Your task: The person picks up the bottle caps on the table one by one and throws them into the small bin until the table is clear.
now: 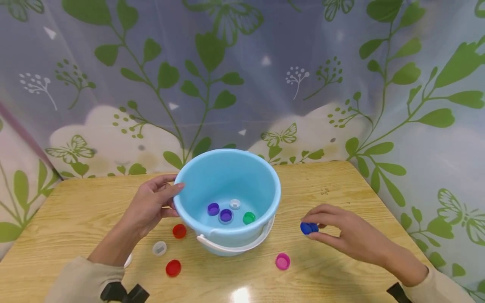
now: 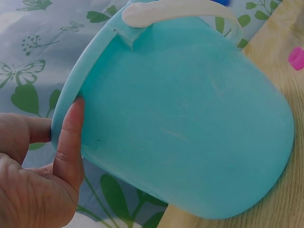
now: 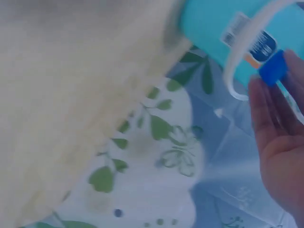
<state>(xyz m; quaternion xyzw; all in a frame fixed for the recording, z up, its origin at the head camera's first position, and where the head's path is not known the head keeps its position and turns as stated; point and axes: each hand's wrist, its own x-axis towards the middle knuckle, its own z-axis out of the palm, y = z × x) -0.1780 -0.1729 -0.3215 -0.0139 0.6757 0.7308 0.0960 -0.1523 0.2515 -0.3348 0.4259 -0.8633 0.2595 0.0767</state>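
A light blue bucket (image 1: pixel 227 168) with a white handle (image 1: pixel 242 249) stands on the wooden table. My left hand (image 1: pixel 149 206) grips its left rim, thumb over the edge and fingers against the outer wall. Inside lie two purple caps (image 1: pixel 213 209), a white cap (image 1: pixel 235 204) and a green cap (image 1: pixel 249 218). To the right of the bucket, my right hand (image 1: pixel 337 229) pinches blue caps (image 1: pixel 308 228) between thumb and fingers. In the right wrist view the blue piece (image 3: pixel 273 68) shows between the fingertips, overlapping the bucket's labelled side.
Left of the bucket, red caps (image 1: pixel 173 268) and a white cap (image 1: pixel 159 248) lie on the table (image 1: pixel 94 202); another white one is partly hidden by my left wrist. A pink cap (image 1: pixel 282 261) lies at front right. A leaf-patterned curtain (image 1: pixel 242 84) hangs behind.
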